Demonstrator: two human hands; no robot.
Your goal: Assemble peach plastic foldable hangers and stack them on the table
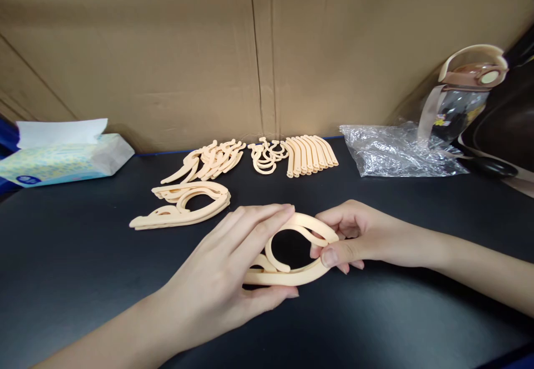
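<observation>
A beige plastic folding hanger, folded up with its curved hook showing, is held between my two hands above the black tabletop. Over its left end wraps my left hand, fingers on the far side and thumb on the near side; that end is hidden. My right hand pinches the rounded right end between thumb and fingers. Just beyond my left hand lies a small stack of similar folded hangers.
Along the back lie a heap of beige curved arms, loose hooks and a row of slim arms. A tissue pack is at left; a crinkled plastic bag and water bottle stand right, before a cardboard wall.
</observation>
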